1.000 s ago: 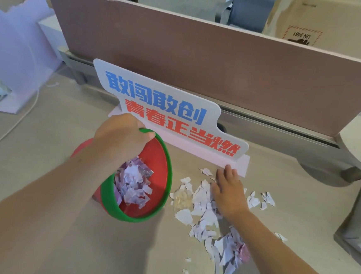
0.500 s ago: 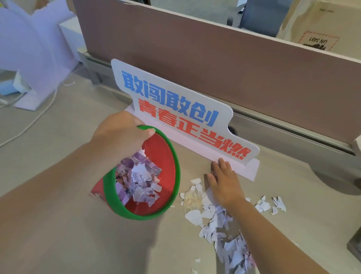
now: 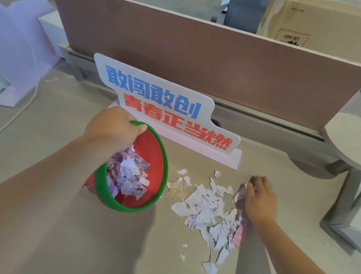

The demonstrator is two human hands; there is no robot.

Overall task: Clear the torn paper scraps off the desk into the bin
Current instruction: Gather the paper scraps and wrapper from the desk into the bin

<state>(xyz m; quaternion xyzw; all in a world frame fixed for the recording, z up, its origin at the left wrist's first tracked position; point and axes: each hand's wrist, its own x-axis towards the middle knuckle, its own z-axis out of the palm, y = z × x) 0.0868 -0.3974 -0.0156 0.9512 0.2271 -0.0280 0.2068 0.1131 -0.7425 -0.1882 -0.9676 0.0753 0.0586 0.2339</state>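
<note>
The torn paper scraps (image 3: 206,206) lie scattered on the desk (image 3: 46,126) right of centre, mostly white with a few pinkish pieces, in a loose drift running from near the sign down towards the near edge. A few small bits lie apart at the far and near ends of the drift. More scraps are already heaped inside the bin (image 3: 152,156), a red tub with a green rim that is tipped on its side just left of the drift, its mouth facing the loose paper; its lower outer wall is mostly hidden behind the rim.

The left hand (image 3: 113,129) grips the bin's far rim, thumb on the green edge and the other fingers curled out of sight behind it. The right hand (image 3: 259,199) rests palm down at the right edge of the scraps, its fingers blurred, so I cannot tell whether they are spread or together; a pinkish scrap shows at their tips.

Beyond stands a white sign (image 3: 167,105) with blue and red characters, backed by a brown divider panel (image 3: 203,58). A cardboard box (image 3: 313,26) is cut off at the top right.
</note>
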